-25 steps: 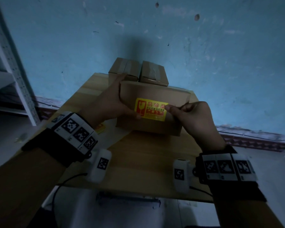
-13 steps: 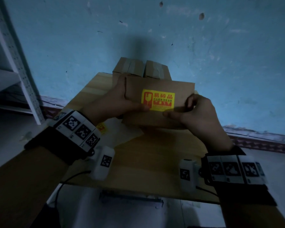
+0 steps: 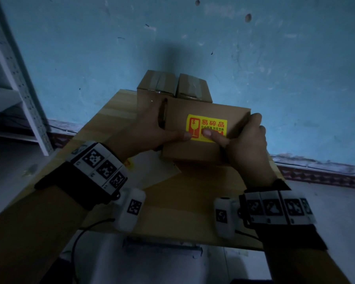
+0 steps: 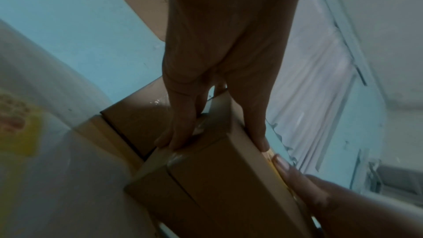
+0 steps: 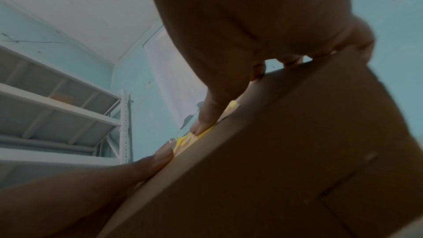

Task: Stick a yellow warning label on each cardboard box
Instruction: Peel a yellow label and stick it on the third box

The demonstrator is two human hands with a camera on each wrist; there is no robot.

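I hold a cardboard box point(image 3: 195, 149) tilted up above the wooden table point(image 3: 172, 201), its broad face toward me. A yellow warning label point(image 3: 211, 120) with red print lies flat on that face. My left hand point(image 3: 150, 130) grips the box's left end, its thumb on the label's lower left corner. My right hand point(image 3: 246, 140) grips the right end, fingers curled over the top edge, thumb pressing the label's lower edge. The left wrist view shows the box point(image 4: 217, 178) edge-on with my left hand point(image 4: 215, 115) round it. In the right wrist view my thumb presses the label point(image 5: 206, 133).
Two taped cardboard boxes point(image 3: 172, 85) stand side by side at the table's far edge against the blue wall. A white backing sheet point(image 3: 152, 171) with a yellow label lies on the table under my left hand. A white metal shelf rack point(image 3: 19, 89) stands at the left.
The box has been lifted and tilted up to face me. My right hand moved from pinching the label's right edge to gripping the box's right end, its thumb now pressing on the label.
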